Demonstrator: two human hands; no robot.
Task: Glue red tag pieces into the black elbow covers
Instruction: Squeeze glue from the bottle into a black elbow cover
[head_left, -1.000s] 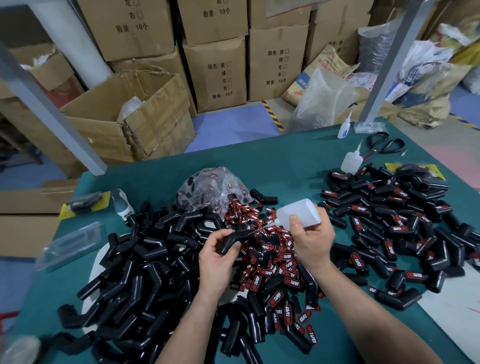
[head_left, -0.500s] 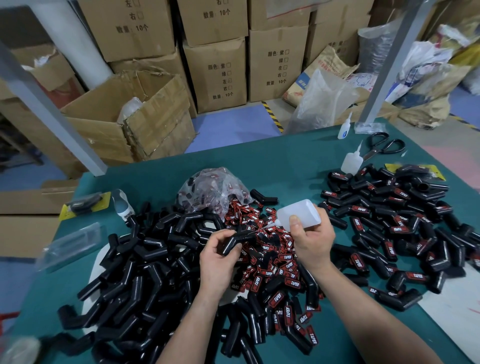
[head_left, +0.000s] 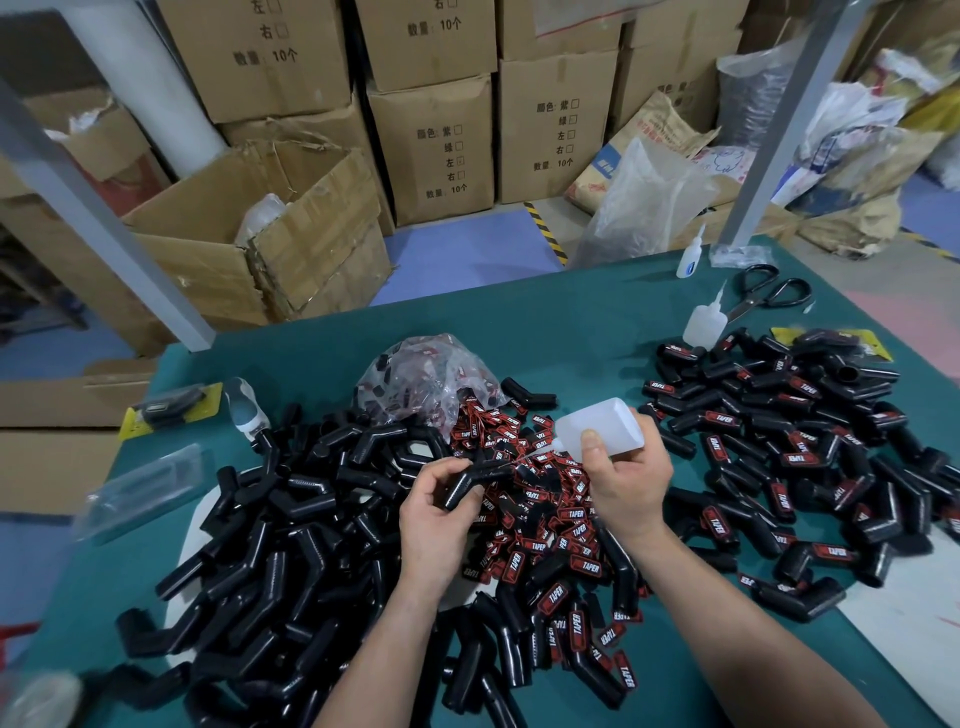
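Hardly any shift: left hand (head_left: 434, 525), right hand (head_left: 628, 483) keep pose. Green table (head_left: 571, 332). Piles: bare covers (head_left: 291, 545) left, tagged covers (head_left: 805, 431) right, tags (head_left: 545, 519) between. Right hand grips bottle (head_left: 597, 426), nozzle at cover (head_left: 462, 486) pinched by left hand.

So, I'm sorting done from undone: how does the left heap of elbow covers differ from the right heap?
The left heap is plain black, no tags showing; many covers in the right heap carry a red tag. The left heap is piled thick; the right heap lies looser, with green table showing between covers. Both hold black angled covers.
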